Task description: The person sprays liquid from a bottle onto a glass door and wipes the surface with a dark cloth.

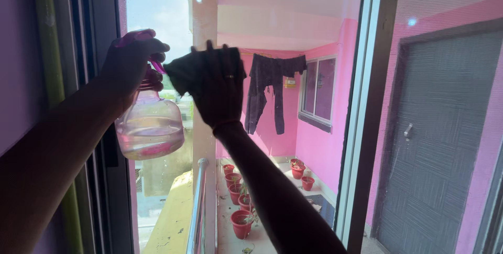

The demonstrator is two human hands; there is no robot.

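My left hand point(131, 60) grips the pink trigger head of a clear spray bottle point(150, 125) with some liquid at its bottom, held up at the left of the window pane point(314, 34). My right hand point(217, 86) is raised flat against the glass, pressing a dark cloth point(181, 73) whose edge shows at the hand's left. A ring sits on one finger. Both arms appear dark against the bright outside.
A dark window frame point(367, 112) stands right of the pane, with a mesh screen point(445, 128) beyond it. Outside are a pink balcony, dark clothes hanging on a line point(272, 91), several red flower pots point(238, 201), a steel railing point(198, 207) and a pillar.
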